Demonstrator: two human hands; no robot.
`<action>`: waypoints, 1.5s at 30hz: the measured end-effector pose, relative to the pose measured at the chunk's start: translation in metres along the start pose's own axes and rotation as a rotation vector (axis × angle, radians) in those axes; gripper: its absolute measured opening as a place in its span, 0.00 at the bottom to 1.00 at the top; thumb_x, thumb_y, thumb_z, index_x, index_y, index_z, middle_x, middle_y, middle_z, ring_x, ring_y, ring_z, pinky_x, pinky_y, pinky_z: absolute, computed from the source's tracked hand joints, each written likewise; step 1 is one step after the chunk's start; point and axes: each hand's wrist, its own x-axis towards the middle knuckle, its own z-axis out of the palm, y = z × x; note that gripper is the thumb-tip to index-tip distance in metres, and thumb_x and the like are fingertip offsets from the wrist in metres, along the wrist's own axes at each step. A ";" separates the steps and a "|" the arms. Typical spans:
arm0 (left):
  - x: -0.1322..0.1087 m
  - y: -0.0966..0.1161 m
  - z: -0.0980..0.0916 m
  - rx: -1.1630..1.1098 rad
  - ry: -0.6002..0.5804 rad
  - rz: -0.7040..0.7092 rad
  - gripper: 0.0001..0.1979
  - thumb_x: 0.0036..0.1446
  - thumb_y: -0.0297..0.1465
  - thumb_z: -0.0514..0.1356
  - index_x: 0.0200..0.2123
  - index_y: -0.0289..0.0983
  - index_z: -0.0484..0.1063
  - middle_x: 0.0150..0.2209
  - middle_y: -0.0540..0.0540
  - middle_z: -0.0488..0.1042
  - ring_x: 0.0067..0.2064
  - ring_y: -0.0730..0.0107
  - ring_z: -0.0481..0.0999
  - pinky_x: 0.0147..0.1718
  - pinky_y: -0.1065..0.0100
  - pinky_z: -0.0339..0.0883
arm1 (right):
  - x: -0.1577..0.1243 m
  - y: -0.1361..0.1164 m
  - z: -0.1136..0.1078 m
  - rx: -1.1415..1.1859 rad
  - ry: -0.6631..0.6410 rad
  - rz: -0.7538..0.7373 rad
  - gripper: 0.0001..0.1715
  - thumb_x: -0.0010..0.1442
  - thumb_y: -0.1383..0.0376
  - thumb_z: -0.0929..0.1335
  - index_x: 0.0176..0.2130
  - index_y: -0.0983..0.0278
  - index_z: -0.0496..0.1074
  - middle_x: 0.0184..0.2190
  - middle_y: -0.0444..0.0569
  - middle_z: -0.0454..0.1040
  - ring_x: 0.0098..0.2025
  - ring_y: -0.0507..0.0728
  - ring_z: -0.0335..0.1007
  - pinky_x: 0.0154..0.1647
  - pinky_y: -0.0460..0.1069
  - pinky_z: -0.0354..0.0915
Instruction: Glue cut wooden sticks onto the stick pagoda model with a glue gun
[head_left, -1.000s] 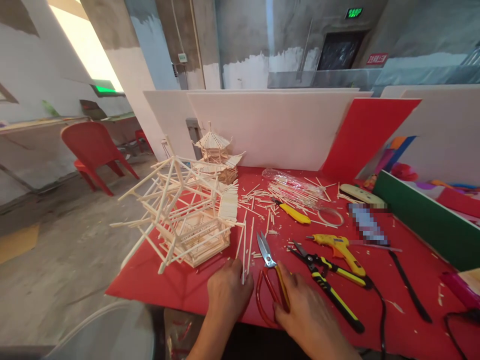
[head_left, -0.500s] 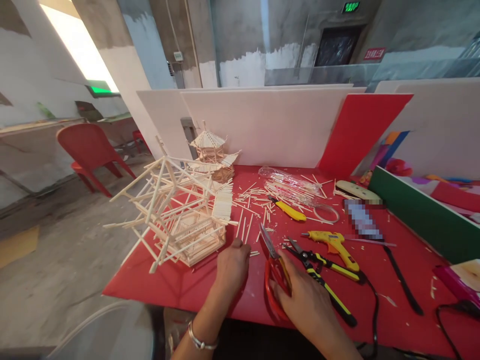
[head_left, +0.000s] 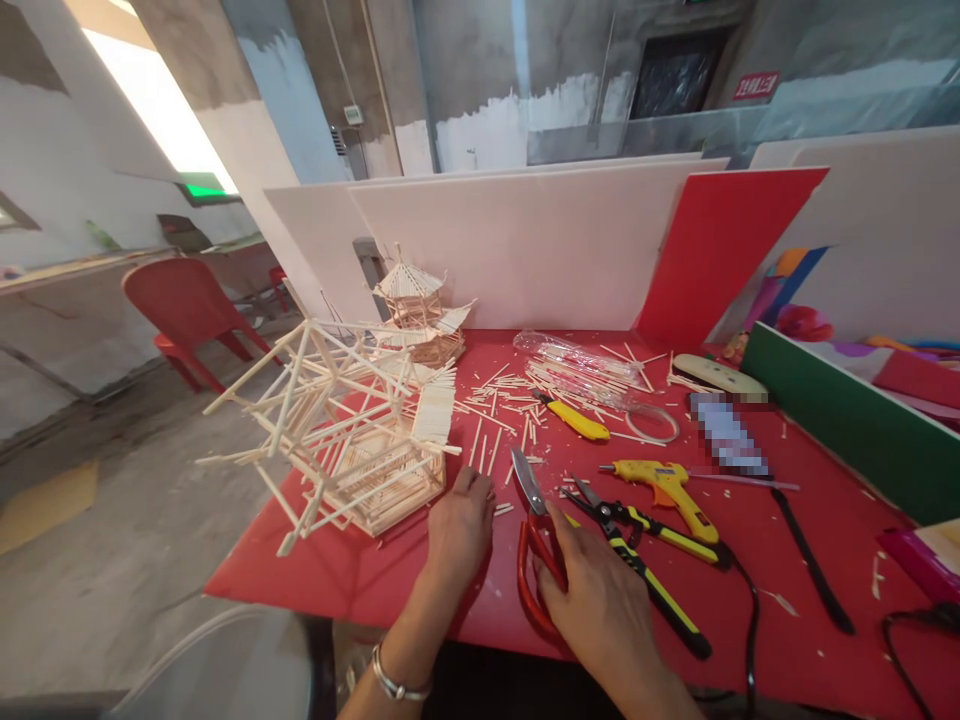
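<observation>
My right hand (head_left: 600, 600) grips a pair of scissors (head_left: 530, 485) by the red handles, blades pointing away over the table. To its left, my left hand (head_left: 461, 520) rests low at the red tabletop with its fingers curled down. Whatever its fingertips hold, if anything, is hidden. Several loose thin wooden sticks (head_left: 484, 450) lie just beyond the fingers. Left of that hand stands an open stick framework (head_left: 337, 430) with a railed floor and slatted panel. Behind it is a small stick pagoda (head_left: 411, 290) with a pointed roof.
Black-and-yellow snips (head_left: 660, 590) and a yellow glue gun (head_left: 667, 485) lie right of my right hand. Farther back are a yellow-handled cutter (head_left: 577, 418), a plastic bag of sticks (head_left: 577, 365) and a phone (head_left: 727, 435). A green board (head_left: 847, 430) stands at the right.
The scissors and my right hand have shifted slightly left, closer to my left hand. My left hand has moved little, its fingers still curled down. The view has tilted slightly.
</observation>
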 end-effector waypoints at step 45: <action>-0.057 -0.016 -0.041 -1.219 0.361 -0.001 0.06 0.50 0.26 0.59 0.25 0.38 0.77 0.22 0.50 0.76 0.24 0.70 0.74 0.23 0.73 0.67 | -0.008 -0.019 -0.031 0.141 0.130 -0.373 0.35 0.61 0.55 0.69 0.64 0.58 0.63 0.37 0.51 0.73 0.37 0.59 0.74 0.33 0.50 0.70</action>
